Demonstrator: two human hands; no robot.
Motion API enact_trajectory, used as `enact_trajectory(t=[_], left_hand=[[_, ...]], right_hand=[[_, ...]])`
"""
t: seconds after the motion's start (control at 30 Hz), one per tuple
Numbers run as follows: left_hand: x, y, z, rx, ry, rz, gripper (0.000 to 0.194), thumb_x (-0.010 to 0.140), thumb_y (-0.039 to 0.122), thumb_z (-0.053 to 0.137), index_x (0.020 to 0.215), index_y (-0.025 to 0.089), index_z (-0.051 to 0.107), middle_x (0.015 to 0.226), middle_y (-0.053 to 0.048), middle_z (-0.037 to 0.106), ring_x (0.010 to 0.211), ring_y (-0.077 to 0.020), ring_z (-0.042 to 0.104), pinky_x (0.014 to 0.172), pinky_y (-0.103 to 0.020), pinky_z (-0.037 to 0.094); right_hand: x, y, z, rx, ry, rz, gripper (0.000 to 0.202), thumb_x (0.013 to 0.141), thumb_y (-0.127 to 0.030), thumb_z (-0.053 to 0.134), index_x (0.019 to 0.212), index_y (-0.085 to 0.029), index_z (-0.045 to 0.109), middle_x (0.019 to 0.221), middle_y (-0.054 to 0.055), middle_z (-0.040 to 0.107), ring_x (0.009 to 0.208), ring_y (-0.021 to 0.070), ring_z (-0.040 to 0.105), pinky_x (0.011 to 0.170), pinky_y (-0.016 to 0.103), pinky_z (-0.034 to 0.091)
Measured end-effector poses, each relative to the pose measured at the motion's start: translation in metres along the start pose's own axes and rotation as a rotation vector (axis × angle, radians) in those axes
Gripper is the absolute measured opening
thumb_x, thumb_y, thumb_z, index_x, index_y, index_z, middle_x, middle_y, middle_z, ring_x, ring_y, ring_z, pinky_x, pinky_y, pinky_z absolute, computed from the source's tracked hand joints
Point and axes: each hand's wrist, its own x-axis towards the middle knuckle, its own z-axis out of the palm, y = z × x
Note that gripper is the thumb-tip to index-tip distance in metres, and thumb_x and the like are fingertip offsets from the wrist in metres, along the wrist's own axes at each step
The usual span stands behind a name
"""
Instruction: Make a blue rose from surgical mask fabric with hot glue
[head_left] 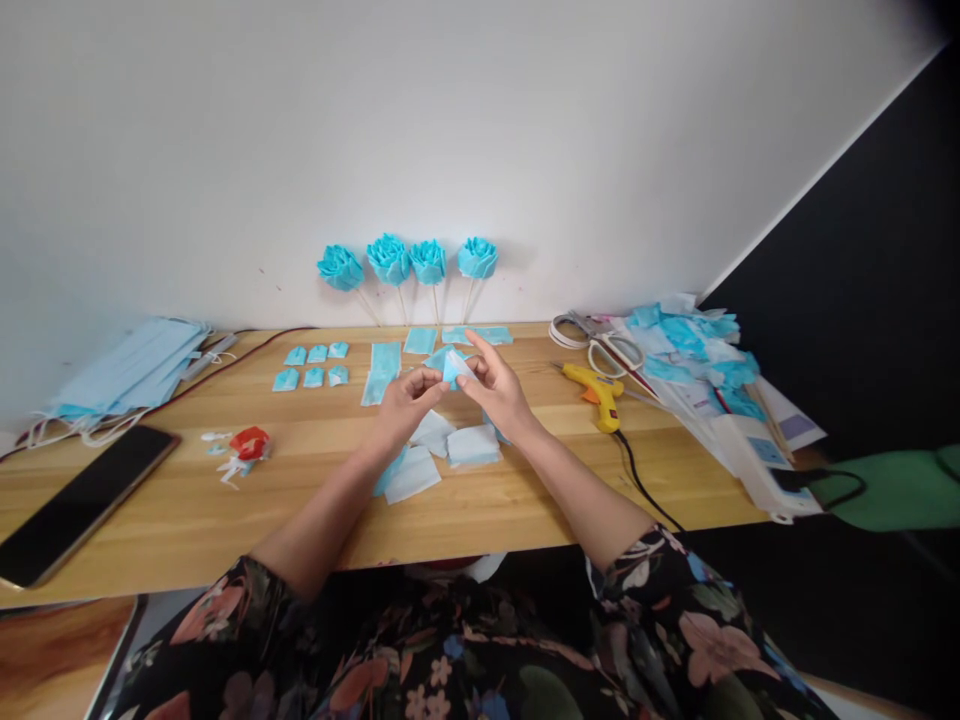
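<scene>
Between my two hands, over the middle of the table, is a small folded blue and white piece (454,368). My left hand (411,398) pinches its left side between thumb and fingers. On its right side my right hand (495,385) holds it with the thumb, the index finger stretched out above. Beneath and in front of the hands lie white-faced cut pieces (474,445), and a blue strip (382,372) lies to the left. Several small folded blue petals (316,353) sit in two rows farther left.
Several blue flowers on sticks (388,260) lean on the wall. A yellow glue gun (600,392), scissors (613,355) and blue scraps (694,340) are right. At left are masks (139,365), a phone (86,500) and a red wrapper (250,443).
</scene>
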Motion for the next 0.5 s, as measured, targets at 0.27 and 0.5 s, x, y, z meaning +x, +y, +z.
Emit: enact_trajectory(t=[0.27,0.5], left_hand=[[0.005,-0.005,-0.004,0.062,0.058,-0.010,0.028,0.072,0.042,0.066,0.065,0.018,0.055,0.061,0.004,0.047,0.060,-0.0107,0.039,0.060,-0.026,0.029],[0.004,0.002,-0.005,0.045,0.099,-0.037,0.027,0.070,0.043,0.066,0.064,0.019,0.055,0.059,0.004,0.047,0.060,-0.0109,0.038,0.060,-0.026,0.030]], right_hand=[[0.003,-0.003,-0.004,0.110,0.091,0.099,0.053,0.079,-0.049,0.073,0.126,-0.026,0.064,0.092,0.001,0.072,0.094,0.0188,0.065,0.091,0.035,0.050],[0.011,-0.002,-0.012,0.184,0.292,0.154,0.035,0.069,-0.053,0.078,0.081,-0.021,0.071,0.074,0.000,0.067,0.074,0.0135,0.061,0.079,0.028,0.051]])
